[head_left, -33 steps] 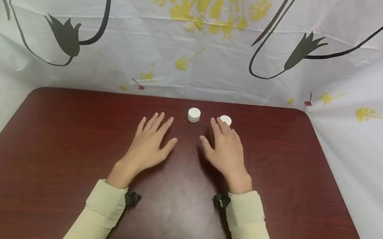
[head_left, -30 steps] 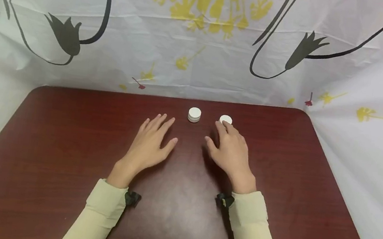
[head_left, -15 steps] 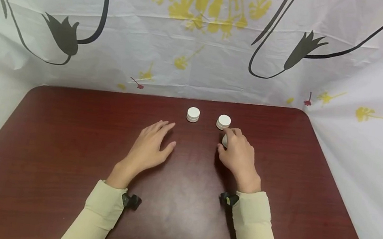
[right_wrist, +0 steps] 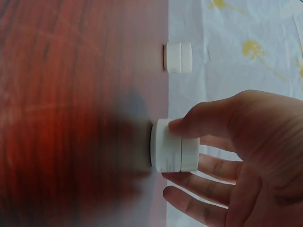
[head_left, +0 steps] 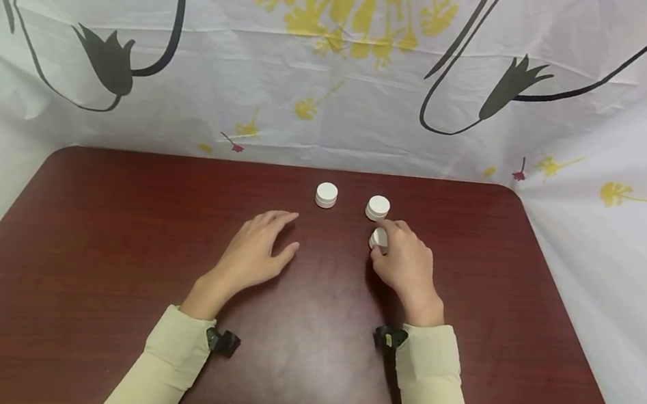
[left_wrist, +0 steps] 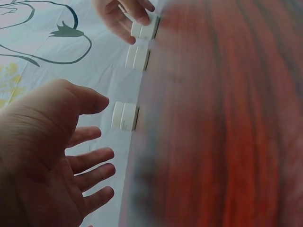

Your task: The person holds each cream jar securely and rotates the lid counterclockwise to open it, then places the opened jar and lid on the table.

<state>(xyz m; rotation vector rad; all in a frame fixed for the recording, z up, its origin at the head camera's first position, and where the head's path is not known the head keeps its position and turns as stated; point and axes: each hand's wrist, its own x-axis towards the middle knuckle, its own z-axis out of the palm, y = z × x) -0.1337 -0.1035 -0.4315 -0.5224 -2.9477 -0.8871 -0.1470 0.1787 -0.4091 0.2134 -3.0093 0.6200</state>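
Three small white round lidded jars stand on the dark red table. My right hand (head_left: 409, 264) pinches the nearest jar (head_left: 377, 238), partly covering it from above. In the right wrist view the thumb lies on one side of this upright jar (right_wrist: 166, 147), with fingers round the far side. Just beyond it, close to the fingertips, is a second jar (head_left: 377, 207). The third jar (head_left: 326, 195) stands farther left near the back edge. My left hand (head_left: 248, 252) is held over the table with relaxed, spread fingers, touching no jar; in the left wrist view its thumb points toward the third jar (left_wrist: 125, 116).
The wood-look table (head_left: 108, 234) has rounded back corners. A white curtain (head_left: 290, 87) with yellow and grey flower prints hangs behind it and along both sides. Dark wrist cameras (head_left: 223, 342) sit at the cuffs of the pale sleeves (head_left: 440, 391).
My right hand has drawn back and to the right from the second jar, and its thumb and fingers have come round the nearest jar. The left fingers have drawn back and bent slightly.
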